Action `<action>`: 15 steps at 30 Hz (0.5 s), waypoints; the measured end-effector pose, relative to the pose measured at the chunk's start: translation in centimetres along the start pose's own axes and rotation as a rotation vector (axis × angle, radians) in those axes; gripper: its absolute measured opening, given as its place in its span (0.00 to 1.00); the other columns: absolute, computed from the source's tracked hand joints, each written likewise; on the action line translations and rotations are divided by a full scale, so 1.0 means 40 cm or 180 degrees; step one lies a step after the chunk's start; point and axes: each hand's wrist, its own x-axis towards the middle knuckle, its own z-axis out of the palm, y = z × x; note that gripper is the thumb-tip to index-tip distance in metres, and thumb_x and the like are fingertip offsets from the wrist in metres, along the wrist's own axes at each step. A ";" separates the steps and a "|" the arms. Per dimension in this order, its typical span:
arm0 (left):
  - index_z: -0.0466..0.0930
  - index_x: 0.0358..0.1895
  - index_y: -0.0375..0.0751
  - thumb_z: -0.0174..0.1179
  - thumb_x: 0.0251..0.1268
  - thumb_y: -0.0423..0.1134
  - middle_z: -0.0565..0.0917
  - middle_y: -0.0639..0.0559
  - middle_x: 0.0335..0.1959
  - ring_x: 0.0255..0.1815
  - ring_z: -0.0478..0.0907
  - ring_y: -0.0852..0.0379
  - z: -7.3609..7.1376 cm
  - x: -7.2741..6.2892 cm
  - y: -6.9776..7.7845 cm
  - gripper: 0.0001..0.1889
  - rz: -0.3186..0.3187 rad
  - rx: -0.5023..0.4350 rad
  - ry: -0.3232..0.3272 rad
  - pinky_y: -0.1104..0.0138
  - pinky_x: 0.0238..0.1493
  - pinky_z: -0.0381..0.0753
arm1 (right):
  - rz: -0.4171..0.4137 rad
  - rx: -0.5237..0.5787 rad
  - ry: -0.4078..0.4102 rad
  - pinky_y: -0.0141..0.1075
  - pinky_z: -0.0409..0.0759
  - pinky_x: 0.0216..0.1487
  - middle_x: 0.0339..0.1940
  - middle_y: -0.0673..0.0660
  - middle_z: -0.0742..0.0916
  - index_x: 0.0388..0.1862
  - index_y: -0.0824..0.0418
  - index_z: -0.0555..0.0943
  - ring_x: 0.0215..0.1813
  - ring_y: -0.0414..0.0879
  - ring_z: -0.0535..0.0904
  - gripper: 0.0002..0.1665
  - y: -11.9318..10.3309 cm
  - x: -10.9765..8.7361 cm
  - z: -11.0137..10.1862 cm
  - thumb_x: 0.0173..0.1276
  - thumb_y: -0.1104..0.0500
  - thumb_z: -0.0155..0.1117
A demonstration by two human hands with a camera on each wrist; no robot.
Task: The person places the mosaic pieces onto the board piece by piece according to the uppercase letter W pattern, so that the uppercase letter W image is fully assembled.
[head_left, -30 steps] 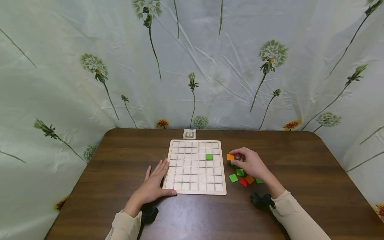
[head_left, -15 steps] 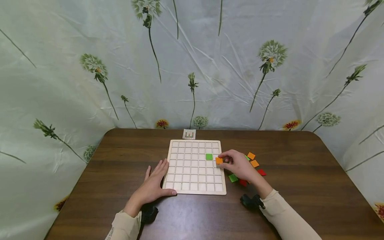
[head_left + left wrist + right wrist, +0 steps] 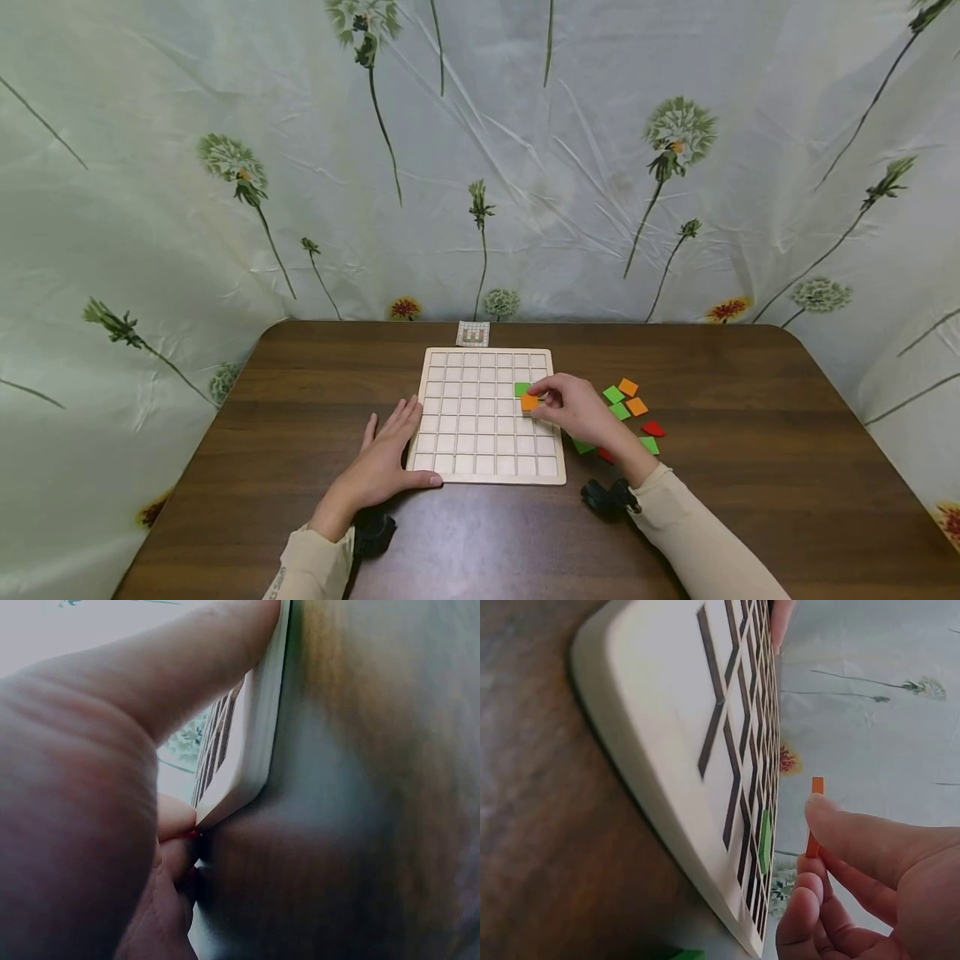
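Note:
A pale wooden grid board (image 3: pixel 465 425) lies flat on the table. My left hand (image 3: pixel 386 457) rests at its left front corner, fingers extended along the left side and thumb on the front edge; the left wrist view shows that thumb against the board rim (image 3: pixel 259 742). Between thumb and fingertips, my right hand (image 3: pixel 581 410) pinches an orange square tile (image 3: pixel 528 403) over the board's right part. In the right wrist view the orange tile (image 3: pixel 817 784) is edge-on, apart from the board. One green tile (image 3: pixel 522 389) sits in a cell just behind it.
Right of the board lie loose green tiles (image 3: pixel 614 395), orange tiles (image 3: pixel 637 407) and a red piece (image 3: pixel 653 428); my right hand and forearm partly cover others. A small printed card (image 3: pixel 473 334) lies behind the board at the table's (image 3: pixel 330 367) back edge, before a flowered curtain (image 3: pixel 570 208).
My right hand has carried the orange tile leftward from the loose pile to over the board, near the green tile. The left hand has stayed in place.

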 end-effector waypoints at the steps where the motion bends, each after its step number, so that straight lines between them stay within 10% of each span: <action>1: 0.47 0.80 0.33 0.73 0.51 0.64 0.46 0.40 0.82 0.82 0.39 0.42 0.000 0.001 -0.001 0.63 0.0003 -0.0001 0.0002 0.38 0.73 0.26 | 0.0039 0.0004 -0.0018 0.33 0.74 0.35 0.34 0.50 0.82 0.49 0.62 0.86 0.33 0.42 0.73 0.14 -0.001 0.003 0.000 0.64 0.62 0.73; 15: 0.47 0.80 0.32 0.73 0.52 0.64 0.47 0.40 0.82 0.82 0.39 0.42 0.000 0.003 0.000 0.62 0.0004 -0.0017 -0.0030 0.37 0.73 0.27 | 0.0251 -0.0073 -0.0212 0.36 0.72 0.36 0.30 0.49 0.81 0.46 0.61 0.86 0.32 0.44 0.72 0.13 0.001 0.028 0.010 0.62 0.64 0.74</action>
